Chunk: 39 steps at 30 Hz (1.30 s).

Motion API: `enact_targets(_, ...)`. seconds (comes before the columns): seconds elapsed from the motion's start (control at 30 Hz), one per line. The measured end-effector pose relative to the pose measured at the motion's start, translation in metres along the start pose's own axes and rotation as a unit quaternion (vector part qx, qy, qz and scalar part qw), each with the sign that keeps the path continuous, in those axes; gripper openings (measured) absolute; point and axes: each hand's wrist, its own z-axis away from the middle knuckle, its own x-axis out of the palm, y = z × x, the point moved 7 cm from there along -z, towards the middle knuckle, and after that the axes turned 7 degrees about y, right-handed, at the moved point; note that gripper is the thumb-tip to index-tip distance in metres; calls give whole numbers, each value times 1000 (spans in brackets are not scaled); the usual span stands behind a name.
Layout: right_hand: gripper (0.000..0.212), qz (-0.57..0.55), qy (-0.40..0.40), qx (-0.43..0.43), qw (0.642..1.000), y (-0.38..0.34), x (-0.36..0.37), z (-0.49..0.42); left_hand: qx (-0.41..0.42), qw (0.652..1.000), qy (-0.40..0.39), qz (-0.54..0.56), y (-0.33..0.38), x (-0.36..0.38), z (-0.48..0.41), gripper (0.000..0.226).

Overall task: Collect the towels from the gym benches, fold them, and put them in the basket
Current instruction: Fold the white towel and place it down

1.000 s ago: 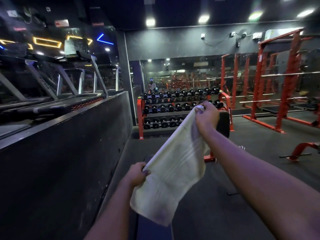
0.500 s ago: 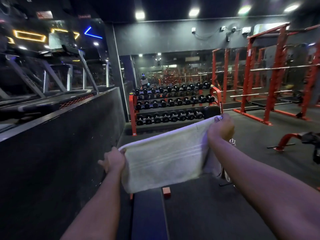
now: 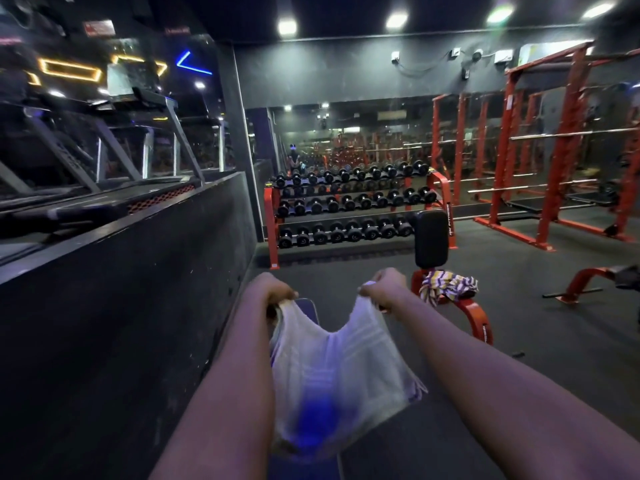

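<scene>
The pale towel (image 3: 341,372) is soft ribbed cloth, and the striped towel (image 3: 448,285) is crumpled cloth too. The squat rack (image 3: 554,150) is glossy red-painted metal; the floor (image 3: 519,327) looks matt and rubbery.

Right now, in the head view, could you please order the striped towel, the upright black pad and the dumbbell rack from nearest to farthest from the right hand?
From the right hand, gripping the white towel:
1. Striped towel, just right of it on the red bench.
2. Upright black pad, behind that towel.
3. Dumbbell rack, farthest back, against the mirror.
</scene>
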Motion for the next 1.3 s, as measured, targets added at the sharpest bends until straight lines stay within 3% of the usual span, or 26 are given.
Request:
enact_targets(0.1, 19, -75, -59, -81, 992, -24, 25, 15, 56, 998, -28, 12, 21, 12, 6, 32)
enact_targets(0.3, 16, -110, -89, -153, 978, -53, 45, 31, 178, 983, 20, 50, 49, 15, 10, 25)
enact_targets(0.43, 10, -133, -29, -191, 972, -60, 36, 31, 144, 986, 79, 23, 42, 4, 6, 24)
enact_targets(0.5, 7, -130, -14, -209, 969, -65, 32, 32, 129, 989, 71, 18, 40, 5, 3, 24)
enact_targets(0.7, 19, -63, -66, -233, 968, -76, 40, 37, 156, 981, 66, 93, 49, 8, 9, 6)
enact_targets(0.83, 37, -54, -104, -219, 969, -67, 45, 37, 170, 979, 6, 115, 51, 11, 10, 6)
enact_targets(0.9, 29, -50, -66, -226, 971, -64, 40, 35, 166, 974, -31, 150, 50, 17, 12, 15)
enact_targets(0.97, 13, -73, -42, -237, 968, -62, 33, 32, 166, 972, -11, 163, 43, 16, 9, 23)
enact_targets(1.03, 10, -113, -52, -244, 962, -62, 26, 31, 194, 975, 40, 100, 34, 5, 0, 27)
enact_targets(1.13, 16, -160, -71, -273, 946, -68, 11, 28, 196, 977, -66, -53, 8, 23, -6, 63)
enact_targets(1.2, 15, -167, -85, -305, 934, -77, 1, 27, 195, 961, -98, -170, -9, 35, -3, 81)
enact_targets(1.3, 15, -181, -61, -299, 935, -79, -18, 20, 203, 955, -50, -212, -19, 37, -10, 55)
